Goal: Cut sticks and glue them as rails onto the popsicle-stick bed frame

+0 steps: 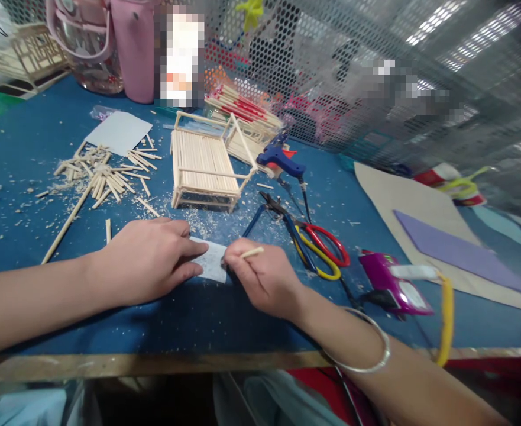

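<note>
My left hand (pixel 149 260) lies on the table with thumb and forefinger apart, their tips pressing the left part of a small whitish sheet (pixel 213 260). Dust specks cover the sheet. At its right edge, my right hand (pixel 260 275) is closed around a short wooden stick (pixel 252 252), whose pale end sticks out above the fingers. The stick's lower end is hidden by the fingers. Just beyond both hands stands a small frame made of wooden sticks (pixel 202 160), with a slatted panel and thin rails.
Cut stick pieces (pixel 109 177) and sawdust lie left, beside a white paper (pixel 120 131). Right are a blue glue gun (pixel 282 160), pliers (pixel 274 204), scissors (pixel 326 245) and a purple device (pixel 395 284). Pink bottles (pixel 133 53) and bundled red-tipped sticks (pixel 242 106) stand behind.
</note>
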Demonstrator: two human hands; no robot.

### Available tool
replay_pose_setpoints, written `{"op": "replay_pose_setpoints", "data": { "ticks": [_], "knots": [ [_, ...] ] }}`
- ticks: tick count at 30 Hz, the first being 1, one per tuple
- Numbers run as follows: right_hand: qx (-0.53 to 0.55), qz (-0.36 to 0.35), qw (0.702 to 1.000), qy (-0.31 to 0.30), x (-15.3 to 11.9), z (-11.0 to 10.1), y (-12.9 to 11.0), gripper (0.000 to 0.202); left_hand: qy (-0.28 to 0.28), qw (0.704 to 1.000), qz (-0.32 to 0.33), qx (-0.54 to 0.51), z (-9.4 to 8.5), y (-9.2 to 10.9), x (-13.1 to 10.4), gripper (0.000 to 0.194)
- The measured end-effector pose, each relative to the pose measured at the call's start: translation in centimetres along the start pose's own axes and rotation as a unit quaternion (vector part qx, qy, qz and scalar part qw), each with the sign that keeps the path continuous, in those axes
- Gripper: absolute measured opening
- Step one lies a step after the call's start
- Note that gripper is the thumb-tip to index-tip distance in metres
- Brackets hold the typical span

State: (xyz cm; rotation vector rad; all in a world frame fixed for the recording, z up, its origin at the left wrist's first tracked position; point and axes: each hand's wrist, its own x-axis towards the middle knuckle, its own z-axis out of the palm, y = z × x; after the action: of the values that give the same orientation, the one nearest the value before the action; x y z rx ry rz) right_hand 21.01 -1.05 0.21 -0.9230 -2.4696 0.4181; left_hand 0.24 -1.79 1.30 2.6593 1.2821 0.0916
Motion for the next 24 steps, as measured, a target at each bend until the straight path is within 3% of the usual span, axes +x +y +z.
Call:
{"op": "replay_pose_setpoints", "data": {
  "ticks": [5,8,12,16,19,24],
  "knots": [
    [-0.005,0.027,0.999,0.019,0.09,-0.05,-0.02,0.027,0.013,1.0,0.004,0.008,0.29,-0.13,-0.04,0.033],
    [0.001,-0.014,1.0,-0.011,0.08,-0.14,-0.08,0.025,0.014,1.0,0.005,0.006,0.29,-0.12,-0.07,0.033],
    [-0.006,0.013,1.0,0.014,0.05,-0.17,-0.23,0.026,0.012,1.0,0.005,0.009,0.29,-0.13,-0.1,0.032],
    [0.02,-0.037,0.999,-0.025,0.04,-0.18,-0.31,0.026,0.017,1.0,0.008,0.012,0.39,-0.23,-0.09,0.032],
    [0.008,-0.001,1.0,-0.003,0.03,-0.26,-0.13,0.025,0.022,1.0,0.009,0.015,0.44,-0.26,-0.09,0.033],
    [0.015,-0.034,0.999,-0.031,-0.04,-0.43,0.0,0.025,0.02,1.0,0.011,0.013,0.44,-0.24,-0.09,0.033]
  ]
}}
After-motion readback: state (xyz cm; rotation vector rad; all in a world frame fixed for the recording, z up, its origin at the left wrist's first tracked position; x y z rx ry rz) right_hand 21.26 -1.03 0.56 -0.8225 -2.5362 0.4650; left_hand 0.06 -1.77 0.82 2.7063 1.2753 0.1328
